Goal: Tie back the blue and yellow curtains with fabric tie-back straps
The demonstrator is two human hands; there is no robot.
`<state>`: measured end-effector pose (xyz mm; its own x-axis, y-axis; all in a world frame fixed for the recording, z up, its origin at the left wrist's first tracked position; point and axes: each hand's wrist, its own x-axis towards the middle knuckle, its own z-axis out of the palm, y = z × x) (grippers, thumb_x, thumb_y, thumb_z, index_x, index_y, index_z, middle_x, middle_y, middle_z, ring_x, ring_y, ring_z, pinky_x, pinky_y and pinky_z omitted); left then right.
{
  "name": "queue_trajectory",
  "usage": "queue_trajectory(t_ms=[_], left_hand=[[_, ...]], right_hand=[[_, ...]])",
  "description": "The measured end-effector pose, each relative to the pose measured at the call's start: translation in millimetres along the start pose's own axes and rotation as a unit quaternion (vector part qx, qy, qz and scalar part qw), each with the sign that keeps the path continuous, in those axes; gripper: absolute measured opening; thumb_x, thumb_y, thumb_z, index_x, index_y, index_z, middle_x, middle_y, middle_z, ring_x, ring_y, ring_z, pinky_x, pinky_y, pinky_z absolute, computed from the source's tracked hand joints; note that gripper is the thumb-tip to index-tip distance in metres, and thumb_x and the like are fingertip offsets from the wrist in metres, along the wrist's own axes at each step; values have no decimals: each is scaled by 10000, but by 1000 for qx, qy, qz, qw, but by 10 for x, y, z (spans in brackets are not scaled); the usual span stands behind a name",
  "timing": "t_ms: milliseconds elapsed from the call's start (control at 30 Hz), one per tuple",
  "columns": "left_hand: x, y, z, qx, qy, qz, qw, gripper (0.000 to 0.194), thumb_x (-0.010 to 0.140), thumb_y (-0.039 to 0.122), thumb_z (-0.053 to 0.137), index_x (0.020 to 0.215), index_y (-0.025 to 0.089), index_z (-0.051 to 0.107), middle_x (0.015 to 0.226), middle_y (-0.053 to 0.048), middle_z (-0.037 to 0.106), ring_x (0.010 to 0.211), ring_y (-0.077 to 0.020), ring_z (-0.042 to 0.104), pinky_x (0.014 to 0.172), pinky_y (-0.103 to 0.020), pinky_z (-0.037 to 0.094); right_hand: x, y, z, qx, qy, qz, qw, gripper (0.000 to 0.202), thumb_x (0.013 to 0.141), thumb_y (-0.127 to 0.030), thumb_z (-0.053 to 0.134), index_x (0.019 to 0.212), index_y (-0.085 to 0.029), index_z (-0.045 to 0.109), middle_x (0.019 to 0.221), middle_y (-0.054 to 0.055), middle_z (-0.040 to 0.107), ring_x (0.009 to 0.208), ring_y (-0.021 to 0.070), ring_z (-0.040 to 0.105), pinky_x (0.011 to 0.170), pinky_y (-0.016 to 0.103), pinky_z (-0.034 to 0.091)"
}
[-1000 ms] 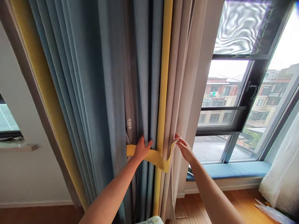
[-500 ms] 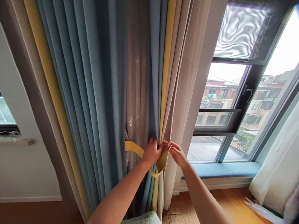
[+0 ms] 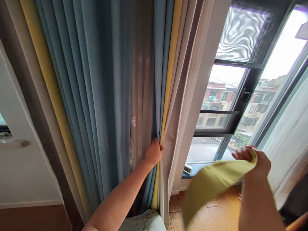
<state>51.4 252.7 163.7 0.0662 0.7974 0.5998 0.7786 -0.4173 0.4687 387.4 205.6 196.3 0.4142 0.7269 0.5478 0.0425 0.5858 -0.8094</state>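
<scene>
My left hand [image 3: 154, 151] is closed around the edge of a gathered curtain [image 3: 166, 106], where its blue, yellow and beige strips meet. Off to the right, in front of the window, my right hand [image 3: 256, 160] grips one end of a yellow-green curtain tieback [image 3: 216, 178]. The band curves down and leftward from that hand, its free end hanging blurred over the floor, apart from the curtain. Sheer brownish fabric with small white embroidery [image 3: 141, 96] shows left of my left hand.
A wide blue curtain [image 3: 96, 96] with a yellow border hangs at left. The window [image 3: 216, 122] stands at right above a blue-cushioned sill holding a small white device [image 3: 188, 169]. Below are a patterned cushion-like thing [image 3: 144, 221] and the wooden floor [image 3: 204, 211].
The yellow tieback has come away from around the curtain. My right hand has carried it far to the right, while my left hand keeps holding the curtain at nearly the same place.
</scene>
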Motion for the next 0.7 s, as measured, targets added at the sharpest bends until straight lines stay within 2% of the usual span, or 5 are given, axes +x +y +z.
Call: queue_trajectory(t_ms=[100, 233, 367, 500, 700], left_hand=[[-19, 19, 11, -3, 6, -1, 1000, 264, 734, 179, 436, 989, 131, 485, 905, -129, 598, 783, -219, 597, 645, -288, 446], [-71, 74, 48, 7, 16, -13, 1000, 159, 745, 226, 454, 878, 165, 517, 783, -84, 604, 742, -209, 588, 645, -293, 443], [-155, 89, 56, -14, 82, 21, 996, 102, 724, 266, 500, 760, 184, 549, 879, -92, 573, 907, -242, 533, 798, -367, 421], [-234, 62, 59, -73, 165, 55, 982, 72, 674, 264, 560, 669, 192, 558, 1215, -78, 401, 1218, -294, 264, 983, -442, 280], [-293, 107, 157, -245, 99, 34, 964, 58, 733, 217, 491, 741, 194, 543, 1230, -67, 413, 1145, -204, 408, 925, -346, 393]], right_hand=[[203, 12, -195, -253, -71, 137, 955, 151, 554, -395, 586, 530, -246, 574, 456, 39, 483, 422, 142, 429, 453, 328, 298], [198, 47, 106, -389, -188, 122, 894, 125, 468, -275, 617, 574, -209, 620, 533, 32, 578, 487, 170, 500, 464, 299, 355], [203, -33, 501, -309, -222, 96, 920, 279, 480, -302, 665, 732, -185, 643, 565, 4, 582, 499, 150, 499, 459, 267, 359], [248, 14, 822, -149, -249, 151, 945, 345, 471, -370, 719, 728, -160, 624, 666, 32, 614, 591, 164, 553, 513, 268, 413], [-46, 277, 1319, 30, -248, 216, 944, 360, 503, -399, 706, 757, -208, 536, 682, 11, 605, 559, 152, 555, 493, 286, 457]])
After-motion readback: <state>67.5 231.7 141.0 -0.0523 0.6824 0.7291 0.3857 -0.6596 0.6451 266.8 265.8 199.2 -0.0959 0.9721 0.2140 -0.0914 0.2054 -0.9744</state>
